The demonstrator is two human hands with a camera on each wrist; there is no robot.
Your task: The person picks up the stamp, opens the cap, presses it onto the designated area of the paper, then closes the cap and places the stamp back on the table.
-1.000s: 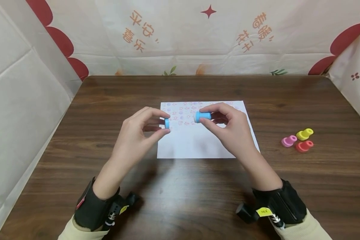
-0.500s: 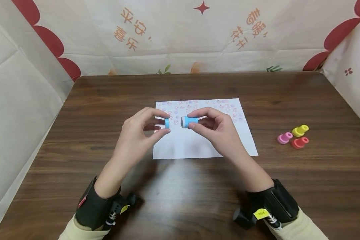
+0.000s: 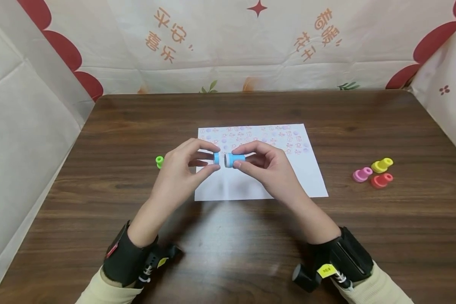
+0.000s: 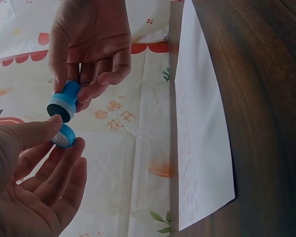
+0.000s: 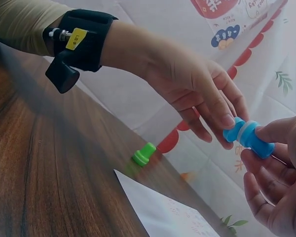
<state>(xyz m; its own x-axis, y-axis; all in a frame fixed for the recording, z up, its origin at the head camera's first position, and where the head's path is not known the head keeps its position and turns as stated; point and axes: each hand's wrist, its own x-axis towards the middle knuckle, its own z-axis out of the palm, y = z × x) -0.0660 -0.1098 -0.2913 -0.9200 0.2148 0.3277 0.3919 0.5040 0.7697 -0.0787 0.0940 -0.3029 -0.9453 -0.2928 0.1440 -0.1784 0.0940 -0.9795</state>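
My left hand [image 3: 176,175] pinches a small blue cap [image 3: 216,158] between thumb and fingertips. Facing it, my right hand [image 3: 273,171] grips a blue stamp [image 3: 237,159] with its dark stamping face turned toward the cap. A narrow gap separates the two in the head view, both being held in the air above the paper. The left wrist view shows the cap [image 4: 64,136] just below the face of the stamp [image 4: 63,102]. Under the hands lies a white sheet of paper [image 3: 258,183], its upper part covered with small red and purple prints.
Yellow [image 3: 381,165], pink [image 3: 362,174] and red [image 3: 381,180] stamps stand grouped right of the paper on the brown wooden table [image 3: 365,236]. A green stamp [image 3: 159,162] sits to the left, partly behind my left hand. A patterned white cloth [image 3: 228,42] hangs behind the table.
My right hand has brought the stamp leftward, close to the cap. The left hand has shifted slightly right, and the green stamp now shows beside it. The head view has shifted a little.
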